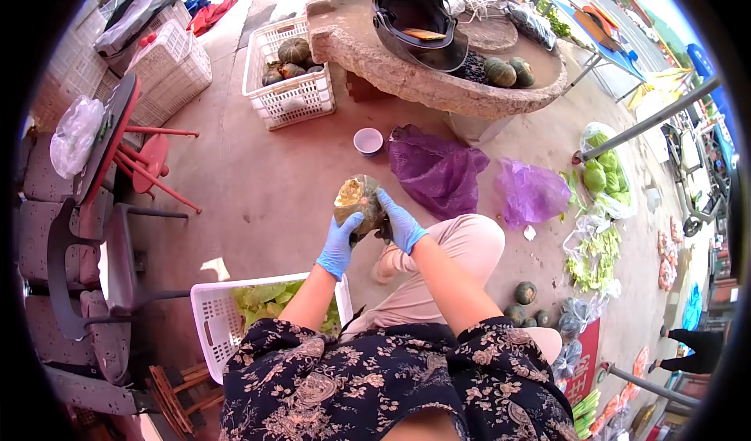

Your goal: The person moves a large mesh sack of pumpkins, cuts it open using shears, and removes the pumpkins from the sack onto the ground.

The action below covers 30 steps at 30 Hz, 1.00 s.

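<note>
A green pumpkin [361, 199] with a broken, yellowish opening on its left side is held up in front of me. Blue-gloved, my left hand [339, 243] grips it from below on the left. On its right side, my right hand [401, 220], also in a blue glove, is closed around it. Something dark shows under the pumpkin between my hands; I cannot make out what it is. Beyond it on the floor stand a small white bowl [368, 141] and a purple mesh sack [435, 167].
A white crate [291, 112] of pumpkins stands ahead, beside a stone table [438, 89]. Leafy greens fill another crate [213, 324] at my left. To my right lie a purple plastic bag [532, 193], several small pumpkins [525, 292] and bagged vegetables [602, 171].
</note>
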Available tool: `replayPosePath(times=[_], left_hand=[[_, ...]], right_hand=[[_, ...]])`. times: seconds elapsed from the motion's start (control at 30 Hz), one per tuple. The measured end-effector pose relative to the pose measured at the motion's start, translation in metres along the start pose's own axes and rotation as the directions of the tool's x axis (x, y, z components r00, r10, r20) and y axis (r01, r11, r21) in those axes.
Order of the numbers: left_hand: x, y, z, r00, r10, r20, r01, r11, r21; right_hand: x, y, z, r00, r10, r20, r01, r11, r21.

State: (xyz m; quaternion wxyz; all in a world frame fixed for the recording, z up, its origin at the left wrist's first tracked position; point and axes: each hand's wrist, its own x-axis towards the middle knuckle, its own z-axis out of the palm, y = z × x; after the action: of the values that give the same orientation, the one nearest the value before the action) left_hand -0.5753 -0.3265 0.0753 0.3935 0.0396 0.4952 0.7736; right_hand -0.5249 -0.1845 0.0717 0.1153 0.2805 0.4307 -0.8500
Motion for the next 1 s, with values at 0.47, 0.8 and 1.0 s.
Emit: replayPosePath(times=[0.47, 0.8, 1.0], left_hand=[[0.036, 0.003, -0.016, 0.987, 0.148, -0.057, -0.145, 0.987, 0.066], [0.036, 0.015, 0.043, 0.953, 0.262, -0.154, -0.261, 0.965, 0.027], [0.071, 0.021, 0.009, 0.886, 0.330, -0.327, -0.307, 0.944, 0.119]], right_hand=[[0.026, -0.058, 0.002, 0.972, 0.004, 0.236, 0.064, 0.957, -0.283], [0.017, -0.076, -0.015, 0.931, -0.136, 0.340, 0.055, 0.970, 0.237], [0.061, -0.077, -0.007, 0.958, -0.135, 0.253, 0.052, 0.950, 0.309]])
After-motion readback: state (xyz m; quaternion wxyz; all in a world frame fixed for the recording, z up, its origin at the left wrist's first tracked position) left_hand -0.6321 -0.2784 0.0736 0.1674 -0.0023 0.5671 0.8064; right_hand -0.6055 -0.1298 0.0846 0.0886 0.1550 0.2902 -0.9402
